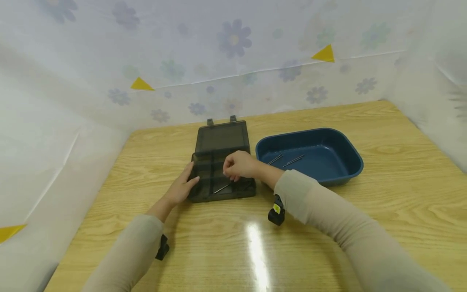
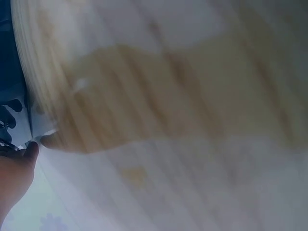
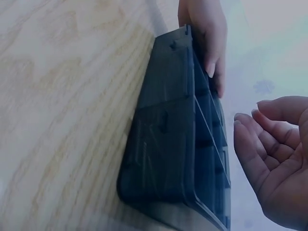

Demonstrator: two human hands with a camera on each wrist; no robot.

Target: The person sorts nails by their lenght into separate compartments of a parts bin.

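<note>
Dark grey plastic, head view: box, one, its one lid open with two latches at the far edge. Left hand: at the box's left edge, thumb apart from the fingers, both touching the box. Right hand: above the box, fingers curved, tips downward. Metal rod, one plainly countable: slanting within the box's front part, just below the right fingertips; its upper end lies close to them. Blue tray, one, right of the box: holds two groups of thin rods, exact number in each unclear. Table, one, wood-grained. Yellow triangles, three.

Left wrist view: left hand at the left border, thumb outstretched; dark shapes beyond it, too blurred to identify.

Right wrist view: right hand just beside the box's open side, thumb and fingertips curving toward each other, a narrow gap between. Left hand on the far end of the box.
</note>
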